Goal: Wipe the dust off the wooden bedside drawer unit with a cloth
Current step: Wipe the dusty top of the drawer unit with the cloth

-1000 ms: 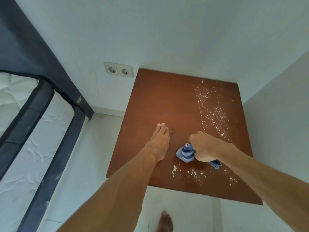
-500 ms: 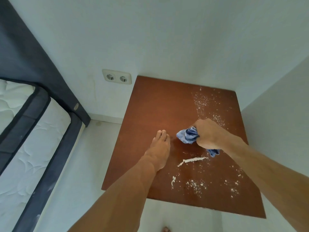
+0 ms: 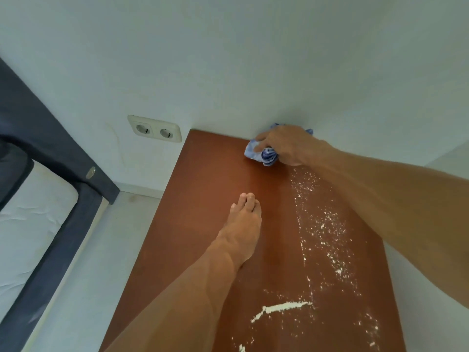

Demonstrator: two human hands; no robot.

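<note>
The right hand (image 3: 284,144) is closed around a bunched blue and white cloth (image 3: 261,154), pressing it onto the top of the wooden bedside drawer unit (image 3: 203,199) at its far edge, right where the reddish-brown surface meets the white wall (image 3: 253,59). Folds of the cloth poke out on both sides of the fist, below the fingers and behind the knuckles.

The left hand (image 3: 243,224) lies flat on the surface with its fingers straight and held together, palm down, pointing toward the wall. It holds nothing and sits near the middle of the top, well apart from the cloth.

White dust (image 3: 322,229) is scattered in a band down the right half of the surface, running from just below the cloth toward the near edge. A thicker pale streak (image 3: 281,308) of gathered powder lies across the near part, to the right of the left forearm. The left half of the top looks clean.

A double wall socket (image 3: 154,129) sits on the wall just left of the unit's far corner. A bed (image 3: 38,224) with a dark frame and white mattress stands at the left, across a strip of pale floor (image 3: 101,250).
</note>
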